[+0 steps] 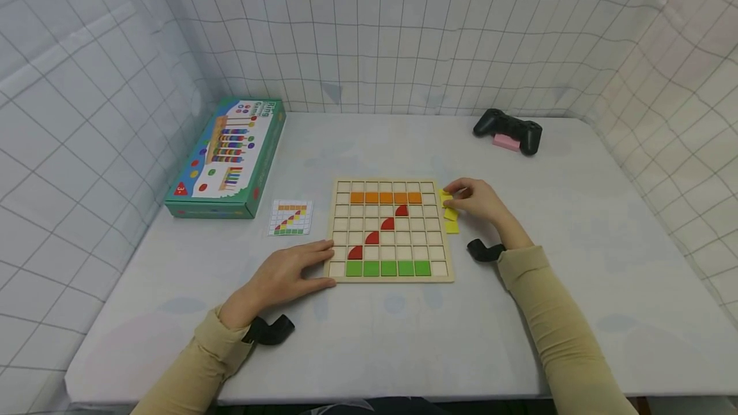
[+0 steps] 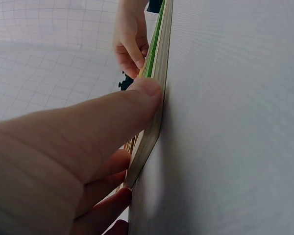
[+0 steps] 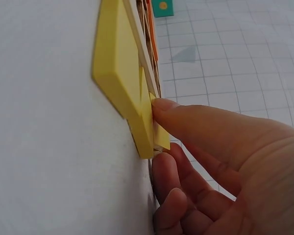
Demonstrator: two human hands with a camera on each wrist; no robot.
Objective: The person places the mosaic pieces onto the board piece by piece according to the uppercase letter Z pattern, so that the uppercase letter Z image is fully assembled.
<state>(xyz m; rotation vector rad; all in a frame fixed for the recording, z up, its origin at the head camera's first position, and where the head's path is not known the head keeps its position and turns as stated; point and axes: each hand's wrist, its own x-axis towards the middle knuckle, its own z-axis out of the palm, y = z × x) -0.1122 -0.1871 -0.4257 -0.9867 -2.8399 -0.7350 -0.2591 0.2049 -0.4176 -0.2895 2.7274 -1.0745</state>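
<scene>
A wooden grid board [image 1: 448, 276] lies flat on the table. Across it run a row of orange squares [image 1: 386, 198], a diagonal of red quarter-circle pieces [image 1: 372, 237] and a row of green squares [image 1: 389, 268]. At its front left corner rests my left hand [image 1: 282, 274], fingers fairly straight, the thumb [image 2: 147, 90] touching the front edge. Yellow tiles [image 1: 452, 227] lie along the board's right side. My right hand [image 1: 478, 202] pinches one yellow tile [image 3: 160, 134] there between thumb and fingers; other yellow tiles [image 3: 115, 54] are beside it.
Left of the board lies a small pattern card [image 1: 290, 218] with a similar coloured design. A green-sided game box [image 1: 230, 152] sits farther back on the left. At the back right, a black game controller [image 1: 510, 128] lies over a pink block [image 1: 506, 142].
</scene>
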